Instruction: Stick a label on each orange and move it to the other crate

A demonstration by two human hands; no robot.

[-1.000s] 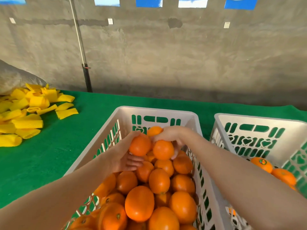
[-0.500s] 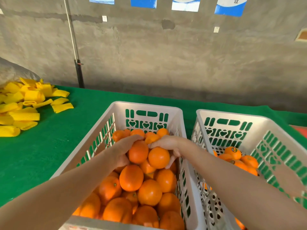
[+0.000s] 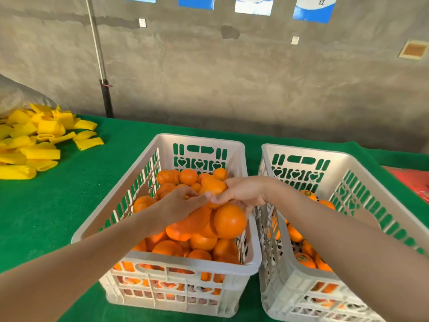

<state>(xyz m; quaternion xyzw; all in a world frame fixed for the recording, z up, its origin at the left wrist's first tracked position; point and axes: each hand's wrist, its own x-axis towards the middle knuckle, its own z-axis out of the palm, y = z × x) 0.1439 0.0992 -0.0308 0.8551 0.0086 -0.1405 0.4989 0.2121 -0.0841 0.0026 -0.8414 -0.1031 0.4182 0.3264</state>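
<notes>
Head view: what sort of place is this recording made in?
Probably a fruit packing shed or workshop: two white slotted plastic crates hold oranges on a green-covered table, yellow foam net sleeves lie piled at its left, and a bare concrete wall stands behind.

From my remote seat, I took this for a fruit-packing room, a plain working shed of some kind. The back wall (image 3: 232, 77) was bare grey concrete, rough and stained, with blue-and-white printed notices (image 3: 313, 8) stuck along its top. The table (image 3: 58, 217) was covered in green felt-like matting. On it stood two white slotted plastic bins side by side, the left crate (image 3: 202, 139) heaped with loose oranges (image 3: 188, 176) and the right crate (image 3: 306, 151) holding labelled oranges (image 3: 307, 194) with small round stickers. At the far left I saw a heap of yellow foam fruit sleeves (image 3: 39, 154), with a grey sack (image 3: 18, 94) behind them.
</notes>
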